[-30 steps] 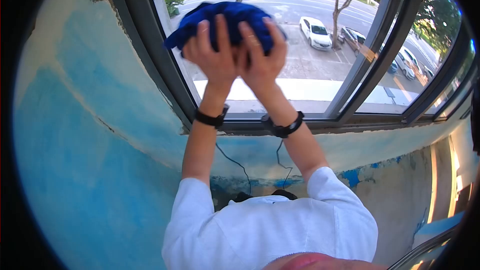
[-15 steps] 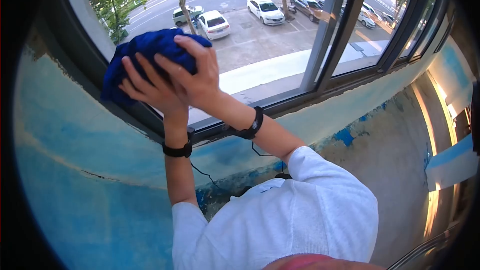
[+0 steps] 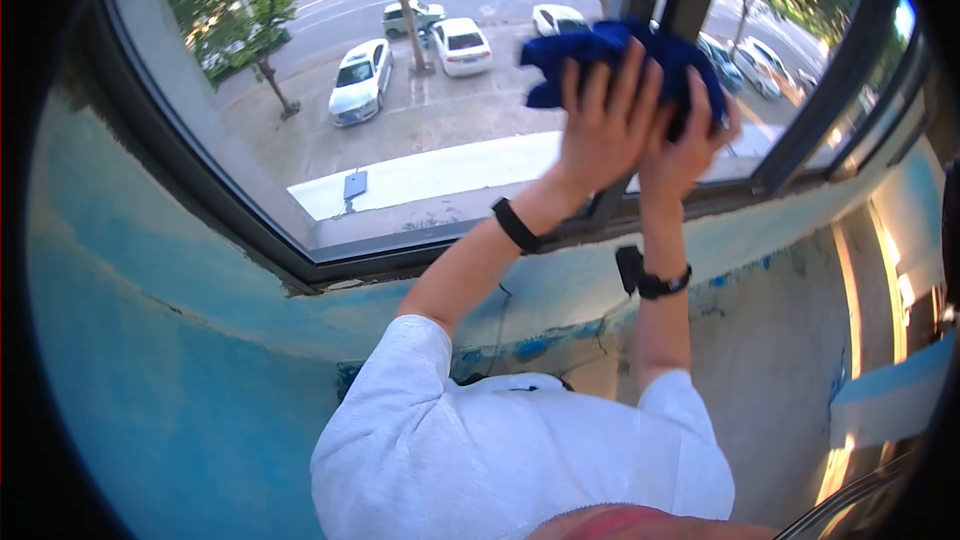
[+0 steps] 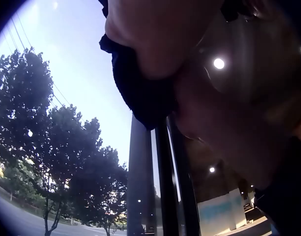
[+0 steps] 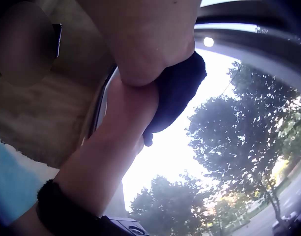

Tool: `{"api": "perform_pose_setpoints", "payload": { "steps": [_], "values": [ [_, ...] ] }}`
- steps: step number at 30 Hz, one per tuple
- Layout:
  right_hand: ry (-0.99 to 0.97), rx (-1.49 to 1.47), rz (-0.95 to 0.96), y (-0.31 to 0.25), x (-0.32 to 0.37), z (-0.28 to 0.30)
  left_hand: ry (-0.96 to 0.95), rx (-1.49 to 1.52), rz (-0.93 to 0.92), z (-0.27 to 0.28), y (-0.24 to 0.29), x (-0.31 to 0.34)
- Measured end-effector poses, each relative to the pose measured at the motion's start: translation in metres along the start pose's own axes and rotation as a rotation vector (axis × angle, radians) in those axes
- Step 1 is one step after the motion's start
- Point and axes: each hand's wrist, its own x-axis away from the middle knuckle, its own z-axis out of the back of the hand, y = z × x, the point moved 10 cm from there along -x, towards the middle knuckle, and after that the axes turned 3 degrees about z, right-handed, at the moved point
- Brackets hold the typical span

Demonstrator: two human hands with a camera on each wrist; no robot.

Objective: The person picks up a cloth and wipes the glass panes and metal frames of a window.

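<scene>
A bunched blue cloth [image 3: 590,50] lies against the window near its dark upright frame bar. My left hand [image 3: 605,130] presses on the middle of the cloth with its fingers extended upward. Beside it, my right hand [image 3: 685,145] presses on the right part of the cloth with spread fingers, close against the left hand. In the left wrist view the cloth [image 4: 140,93] looks almost black under the hand, its lower edge overlapping the frame bars. The right wrist view has the dark cloth [image 5: 180,88] beneath the hand; the fingertips are hidden there.
Dark window frame [image 3: 260,240] edges surround the glass. Outside are parked white cars [image 3: 360,80], trees and a road. Below the window runs a blue and white painted wall [image 3: 170,370] with peeling paint. Black straps [image 3: 515,225] circle both wrists.
Both hands and the cloth first went to the left side of the pane, then swept right to the upright frame bar. The head view has also shifted.
</scene>
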Motion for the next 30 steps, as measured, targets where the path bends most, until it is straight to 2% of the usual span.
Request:
{"api": "perform_pose_setpoints", "payload": {
  "steps": [3, 4, 6, 7, 9, 11, 13, 17, 19, 22, 24, 27, 29, 30],
  "values": [
    [-0.01, 0.305, 0.011, 0.015, 0.016, 0.018, -0.097, -0.039, -0.036, -0.003, 0.005, 0.012],
    [-0.034, 0.43, 0.095, 0.007, 0.02, 0.014, -0.111, -0.056, -0.046, 0.0, 0.0, 0.015],
    [-0.052, 0.294, 0.171, -0.01, 0.031, -0.006, -0.132, -0.083, -0.049, 0.008, -0.013, 0.018],
    [-0.083, 0.235, 0.171, -0.024, 0.036, -0.02, -0.08, -0.089, -0.035, 0.021, -0.024, 0.018],
    [-0.049, -0.094, 0.167, -0.06, 0.036, -0.042, 0.051, -0.111, -0.033, 0.053, -0.051, 0.016],
    [-0.092, -0.124, 0.154, -0.107, 0.029, -0.066, 0.165, -0.123, -0.07, 0.095, -0.091, 0.017],
    [-0.072, -0.334, 0.141, -0.153, 0.03, -0.083, 0.139, -0.262, -0.113, 0.125, -0.138, 0.029],
    [-0.128, -0.473, 0.135, -0.261, 0.054, -0.113, 0.189, -0.463, 0.042, 0.198, -0.219, 0.044],
    [-0.18, -0.516, 0.13, -0.306, 0.076, -0.126, 0.132, -0.523, 0.119, 0.227, -0.261, 0.064],
    [-0.25, -0.566, 0.185, -0.353, 0.108, -0.131, 0.01, -0.64, 0.207, 0.261, -0.286, 0.095],
    [-0.267, -0.594, 0.208, -0.36, 0.125, -0.129, -0.022, -0.647, 0.235, 0.264, -0.29, 0.115],
    [-0.269, -0.665, 0.197, -0.345, 0.126, -0.123, 0.032, -0.555, 0.198, 0.253, -0.276, 0.121],
    [-0.196, -0.701, 0.133, -0.312, 0.112, -0.114, 0.104, -0.417, 0.29, 0.237, -0.268, 0.12],
    [-0.166, -0.674, 0.122, -0.292, 0.103, -0.11, 0.087, -0.448, 0.231, 0.22, -0.248, 0.104]
  ]
}}
